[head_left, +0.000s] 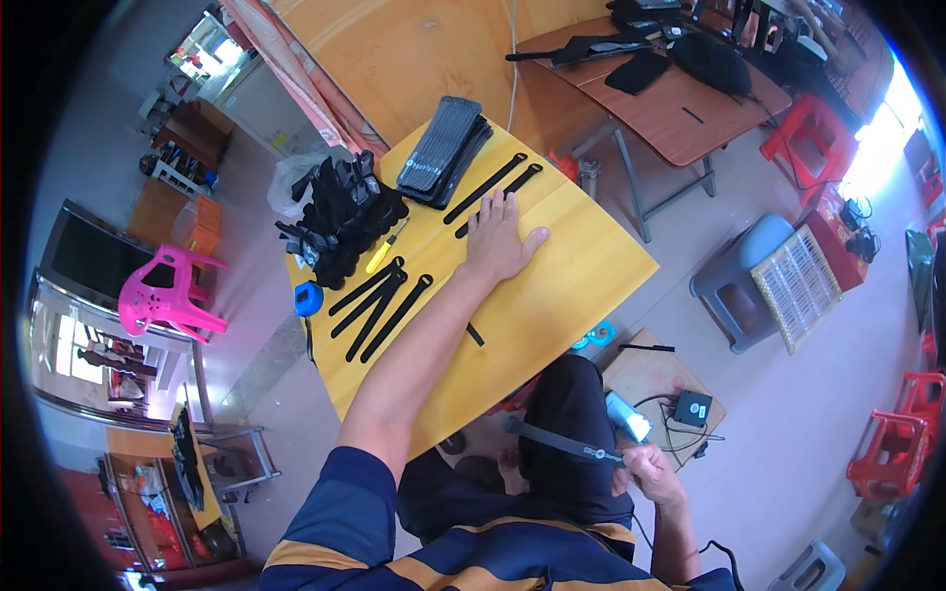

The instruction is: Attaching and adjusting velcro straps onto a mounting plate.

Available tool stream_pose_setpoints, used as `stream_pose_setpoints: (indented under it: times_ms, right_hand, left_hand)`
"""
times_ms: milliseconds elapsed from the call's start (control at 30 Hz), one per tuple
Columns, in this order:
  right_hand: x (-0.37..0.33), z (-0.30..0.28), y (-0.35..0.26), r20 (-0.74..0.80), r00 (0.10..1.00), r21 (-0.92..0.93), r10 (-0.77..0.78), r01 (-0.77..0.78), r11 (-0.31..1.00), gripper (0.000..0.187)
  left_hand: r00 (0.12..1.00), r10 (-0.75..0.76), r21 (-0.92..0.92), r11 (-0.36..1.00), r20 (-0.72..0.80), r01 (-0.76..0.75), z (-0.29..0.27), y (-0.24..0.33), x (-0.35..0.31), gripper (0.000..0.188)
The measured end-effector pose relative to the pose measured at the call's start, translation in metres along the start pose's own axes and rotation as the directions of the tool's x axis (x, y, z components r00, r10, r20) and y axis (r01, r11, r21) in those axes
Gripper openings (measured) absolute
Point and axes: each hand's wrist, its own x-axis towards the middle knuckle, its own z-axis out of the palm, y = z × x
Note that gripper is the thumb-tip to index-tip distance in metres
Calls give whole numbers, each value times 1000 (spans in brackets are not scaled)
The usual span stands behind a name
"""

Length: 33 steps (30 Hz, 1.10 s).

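My left hand (503, 241) lies flat on the yellow tabletop (581, 266) with its fingers spread. Its fingertips rest against or over the lower part of a black strap (522, 181). Beside that strap lies another black strap (483, 190) of the same sort, with a loop at one end. Several more looped straps (394, 320) fan out on the table left of my forearm. Low over my lap, my right hand (652, 475) is closed on one end of a dark grey strap (562, 440) with light printing. This strap stretches leftward across my thigh.
A stack of grey strap bundles (443, 148), a heap of black straps (340, 217), a yellow screwdriver (384, 251) and a blue tape measure (308, 297) sit on the table. To my right, a low board (680, 374) carries a lit phone (629, 418) and black box (692, 408).
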Motion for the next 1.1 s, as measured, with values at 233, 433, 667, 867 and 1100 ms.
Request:
stream_pose_setpoints:
  times_ms: [233,433,667,867,1100]
  right_hand:
    - [5,23,-4,9,998,-62,55,-54,997,47]
    - [22,46,-7,142,986,-195,87,-58,979,46]
    - [28,77,-13,143,986,-409,-81,133,903,46]
    - [23,122,-12,265,964,-399,-7,116,910,52]
    - [-16,138,-8,368,930,-385,-12,164,908,56]
  left_hand:
    - [974,88,-48,994,-207,-100,-8,-12,-18,80]
    - [904,337,-317,855,-264,-411,-60,5,-122,38]
    - [869,479,-450,753,-126,-480,-98,72,-288,35]
    - [966,257,-430,868,-39,-248,-112,87,-383,38]
    - [948,287,-392,863,-137,-318,-105,101,-418,29]
